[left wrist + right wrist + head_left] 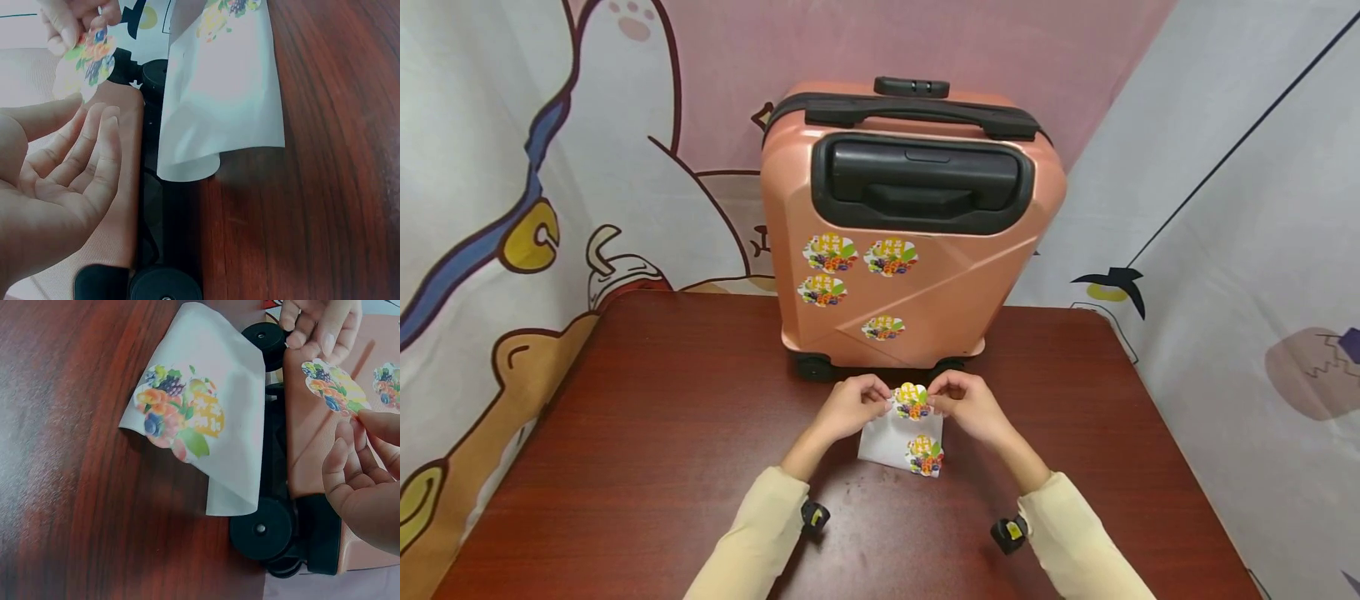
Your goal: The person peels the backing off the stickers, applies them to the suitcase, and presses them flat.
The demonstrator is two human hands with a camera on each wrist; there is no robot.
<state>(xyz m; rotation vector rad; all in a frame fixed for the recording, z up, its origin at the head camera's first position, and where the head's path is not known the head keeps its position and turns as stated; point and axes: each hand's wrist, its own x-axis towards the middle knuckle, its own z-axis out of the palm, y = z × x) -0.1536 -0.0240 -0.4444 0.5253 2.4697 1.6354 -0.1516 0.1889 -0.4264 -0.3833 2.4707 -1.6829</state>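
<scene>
A fruit-print sticker is stretched between both hands, off its backing. My left hand pinches its left edge between thumb and fingertips, and my right hand pinches the right edge the same way. Both wrist views show the sticker held up in front of the suitcase. Below the hands a white backing sheet lies on the table with its edges curling, and one more fruit sticker is on its lower right corner.
A rose-gold suitcase stands upright behind the hands, with several fruit stickers on its front. Its wheels rest on the brown table. A cartoon-print curtain hangs behind and beside the table.
</scene>
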